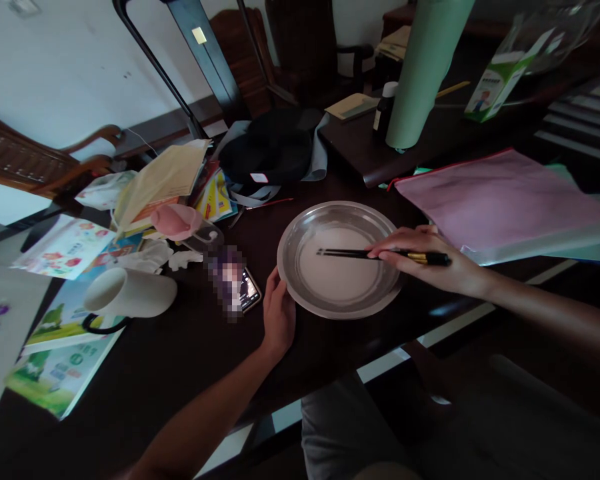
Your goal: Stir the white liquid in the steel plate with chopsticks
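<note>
A round metal basin (291, 268) stands on the dark table, holding a whitish, smooth-looking substance (330, 283). My left hand (279, 313) grips the basin's left rim, fingers against its side. Above the basin's right side, my right hand (420, 257) is closed around a pair of black chopsticks (345, 254) with gold bands near the thick ends. Their tips point left over the middle of the whitish contents; whether they touch the surface I cannot tell.
Left of the basin lies a lit phone (251, 293), partly blurred out. Farther left are a white mug (145, 293) on its side, booklets (65, 373) and a pink-topped cup (177, 222). A pink zip pouch (495, 200) lies right; a green cylinder (425, 73) stands behind.
</note>
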Available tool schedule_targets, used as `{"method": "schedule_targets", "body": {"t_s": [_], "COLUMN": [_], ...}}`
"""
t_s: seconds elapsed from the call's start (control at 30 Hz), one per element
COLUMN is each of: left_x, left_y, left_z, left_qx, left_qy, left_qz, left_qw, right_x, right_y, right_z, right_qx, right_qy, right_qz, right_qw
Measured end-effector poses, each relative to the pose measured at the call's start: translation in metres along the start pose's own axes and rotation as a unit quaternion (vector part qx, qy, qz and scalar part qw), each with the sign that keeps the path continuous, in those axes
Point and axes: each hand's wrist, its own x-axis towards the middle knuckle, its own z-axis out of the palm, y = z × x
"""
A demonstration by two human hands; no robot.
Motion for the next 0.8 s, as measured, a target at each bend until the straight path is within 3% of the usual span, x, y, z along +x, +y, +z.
{"method": "schedule_targets", "body": {"t_s": [0.13, 0.3, 0.43, 0.53, 0.63, 0.8], "left_x": [0.001, 0.001, 0.001, 0.001, 0.001, 0.001], "left_y": [0.000, -0.002, -0.002, -0.003, -0.004, -0.004], "left_z": [-0.002, -0.002, -0.002, -0.002, -0.001, -0.001], "left_qx": [0.011, 0.021, 0.024, 0.010, 0.015, 0.010], "left_qy": [-0.007, 0.001, -0.002, 0.004, -0.001, 0.003], "left_qz": [-0.001, 0.012, 0.012, 0.010, 0.014, 0.012], "left_qw": [1.000, 1.000, 1.000, 1.000, 1.000, 1.000], "right_x": [0.002, -0.017, -0.033, -0.032, -0.025, -0.013], "right_y": [-0.001, -0.007, -0.012, -0.020, -0.026, -0.020], "right_z": [-0.020, -0.062, -0.076, -0.070, -0.049, -0.007], "right_qx": [0.006, -0.048, -0.051, -0.012, 0.053, 0.040], "right_qy": [0.034, 0.001, -0.022, -0.067, -0.102, -0.063], "right_qz": [0.005, 0.054, 0.073, 0.079, 0.073, 0.035], "right_qw": [0.999, 0.997, 0.996, 0.995, 0.991, 0.997]}}
